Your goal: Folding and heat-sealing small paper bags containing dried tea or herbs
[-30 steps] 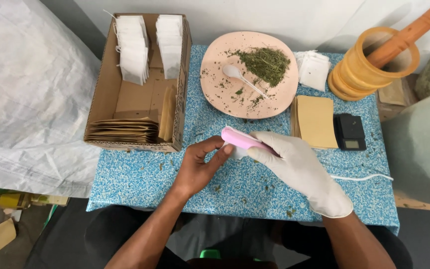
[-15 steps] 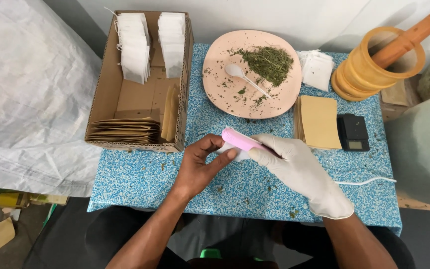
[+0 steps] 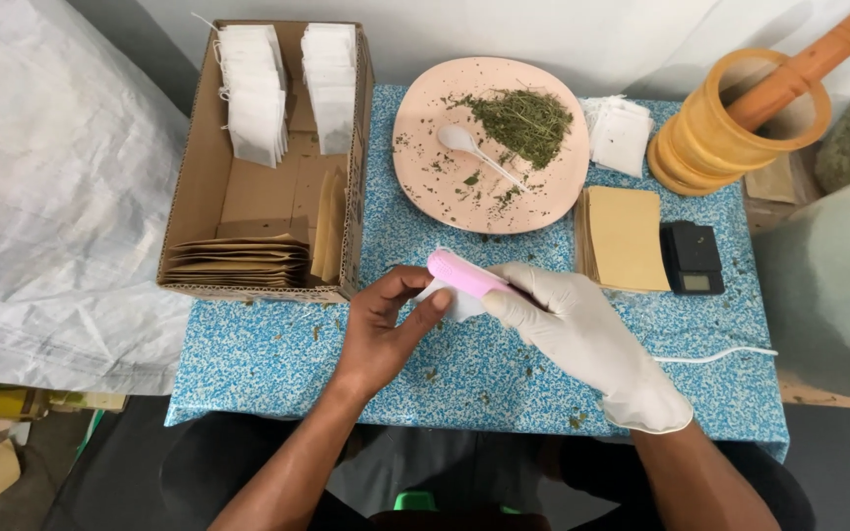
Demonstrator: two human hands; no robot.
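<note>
A white sachet (image 3: 459, 303) and pink tool (image 3: 464, 274) are held over a blue speckled worktop (image 3: 277, 359).

The sachet is pinched by the bare left hand (image 3: 386, 329); the tool is gripped in the gloved right hand (image 3: 573, 329). Herb crumbs are scattered on the worktop, which is flanked by a white sack (image 3: 41, 187) and pale wall (image 3: 543, 29).

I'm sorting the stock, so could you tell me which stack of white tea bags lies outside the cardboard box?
The stack of white tea bags on the blue table, between the pink plate and wooden mortar. The other two stacks stand inside the cardboard box.
</note>
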